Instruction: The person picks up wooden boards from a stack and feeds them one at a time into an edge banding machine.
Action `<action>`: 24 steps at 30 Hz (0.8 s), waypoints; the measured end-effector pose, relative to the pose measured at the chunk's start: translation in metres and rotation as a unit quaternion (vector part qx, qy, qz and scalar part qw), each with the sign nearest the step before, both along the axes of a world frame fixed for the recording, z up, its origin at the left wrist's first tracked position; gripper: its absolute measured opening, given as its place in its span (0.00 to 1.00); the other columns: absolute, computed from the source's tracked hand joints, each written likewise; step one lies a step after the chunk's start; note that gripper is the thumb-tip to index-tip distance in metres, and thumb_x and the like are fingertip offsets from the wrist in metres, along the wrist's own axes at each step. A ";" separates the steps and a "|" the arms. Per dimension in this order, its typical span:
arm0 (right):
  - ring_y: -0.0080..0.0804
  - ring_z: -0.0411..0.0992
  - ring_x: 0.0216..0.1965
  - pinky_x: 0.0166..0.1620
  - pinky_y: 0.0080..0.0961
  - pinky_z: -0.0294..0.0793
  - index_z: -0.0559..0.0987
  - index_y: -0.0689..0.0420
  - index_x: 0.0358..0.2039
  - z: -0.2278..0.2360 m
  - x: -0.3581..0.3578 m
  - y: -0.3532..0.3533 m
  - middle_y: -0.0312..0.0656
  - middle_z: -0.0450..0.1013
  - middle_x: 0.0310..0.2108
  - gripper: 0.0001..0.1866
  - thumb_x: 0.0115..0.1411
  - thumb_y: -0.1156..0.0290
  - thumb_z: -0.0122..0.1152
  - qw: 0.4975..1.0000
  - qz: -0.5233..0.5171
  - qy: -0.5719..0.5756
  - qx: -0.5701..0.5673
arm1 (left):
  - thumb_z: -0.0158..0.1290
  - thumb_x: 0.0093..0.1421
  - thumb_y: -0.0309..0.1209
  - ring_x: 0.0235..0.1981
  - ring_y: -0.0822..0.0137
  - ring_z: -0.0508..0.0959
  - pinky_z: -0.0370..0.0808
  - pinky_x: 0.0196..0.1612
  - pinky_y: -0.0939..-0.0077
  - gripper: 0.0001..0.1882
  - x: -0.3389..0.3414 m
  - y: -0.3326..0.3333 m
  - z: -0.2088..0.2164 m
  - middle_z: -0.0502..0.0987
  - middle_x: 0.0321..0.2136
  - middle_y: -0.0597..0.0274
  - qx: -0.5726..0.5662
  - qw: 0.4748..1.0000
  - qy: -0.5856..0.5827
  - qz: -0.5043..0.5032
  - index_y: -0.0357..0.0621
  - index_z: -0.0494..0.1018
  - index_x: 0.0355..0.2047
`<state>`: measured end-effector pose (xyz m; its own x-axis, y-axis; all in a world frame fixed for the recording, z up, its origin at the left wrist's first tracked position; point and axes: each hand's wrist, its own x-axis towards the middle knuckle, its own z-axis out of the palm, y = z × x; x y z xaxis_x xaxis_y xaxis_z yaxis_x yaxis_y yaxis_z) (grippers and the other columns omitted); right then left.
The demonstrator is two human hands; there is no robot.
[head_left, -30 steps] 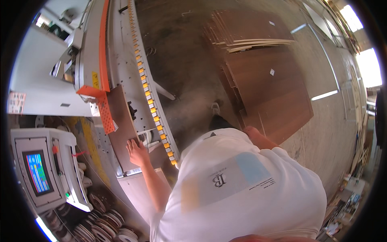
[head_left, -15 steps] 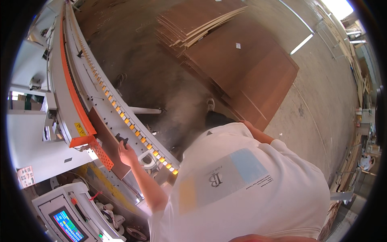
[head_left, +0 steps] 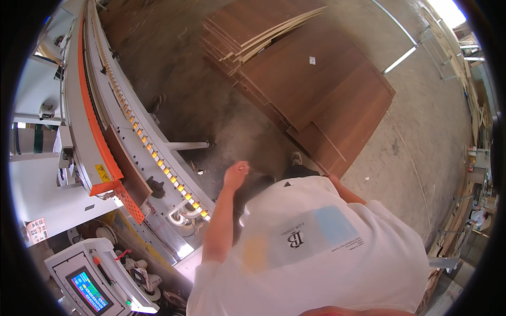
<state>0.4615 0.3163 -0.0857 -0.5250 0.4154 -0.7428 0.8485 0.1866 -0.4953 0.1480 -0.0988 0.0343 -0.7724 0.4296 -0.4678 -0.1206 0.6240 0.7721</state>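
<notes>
My left hand (head_left: pixel 236 176) is raised in front of my body, between the long machine and the stacked brown boards. Its fingers are loosely curled, and nothing shows in them. On the right, my right forearm (head_left: pixel 348 194) reaches forward beside the near edge of the brown boards (head_left: pixel 342 79); the shirt mostly hides the hand, so its fingers and any contact cannot be made out. A narrow brown panel (head_left: pixel 125 163) stands along the orange guard (head_left: pixel 97 126) of the machine. Beside the panel's near end sits a black fitting (head_left: pixel 155 187), apart from my left hand.
A row of yellow and white rollers (head_left: pixel 163 167) lines the machine's near side, with a white support arm (head_left: pixel 187 145) jutting out. A control panel with a lit screen (head_left: pixel 89 289) stands at lower left. Long timber pieces (head_left: pixel 457 210) lie along the right. My shoe (head_left: pixel 297 159) is near the boards.
My left hand has come off the black fitting and swung right, away from the machine. The narrow panel has slid farther along the guard. My foot has shifted right, toward the boards.
</notes>
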 end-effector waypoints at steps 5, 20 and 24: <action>0.33 0.76 0.37 0.41 0.30 0.74 0.82 0.59 0.37 -0.016 0.039 0.017 0.44 0.79 0.34 0.15 0.65 0.59 0.57 1.000 -0.015 0.003 -0.001 | 0.50 0.64 0.31 0.36 0.62 0.83 0.79 0.37 0.68 0.12 0.036 0.059 -0.106 0.82 0.39 0.54 0.210 0.945 -0.250 0.024 0.39 0.77 0.44; 0.47 0.76 0.45 0.48 0.34 0.76 0.80 0.57 0.46 -0.009 0.267 0.081 0.49 0.77 0.42 0.15 0.62 0.66 0.56 0.967 0.213 0.072 0.120 | 0.50 0.67 0.35 0.37 0.72 0.77 0.73 0.32 0.78 0.12 -0.075 0.291 -0.206 0.78 0.37 0.66 0.058 0.942 -0.228 0.240 0.43 0.74 0.45; 0.30 0.76 0.42 0.46 0.27 0.75 0.81 0.59 0.45 0.009 0.236 0.058 0.41 0.79 0.39 0.16 0.69 0.60 0.55 0.963 -0.236 -0.067 -0.115 | 0.60 0.62 0.36 0.33 0.71 0.75 0.73 0.32 0.73 0.15 -0.119 0.334 -0.247 0.77 0.37 0.65 0.101 0.906 -0.226 0.342 0.43 0.72 0.45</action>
<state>0.6977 0.3741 -0.0768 -0.2116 0.4005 -0.8915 0.8712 -0.3362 -0.3578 0.0293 0.2353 -0.2130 -0.6390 0.0361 -0.7683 -0.7587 0.1349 0.6373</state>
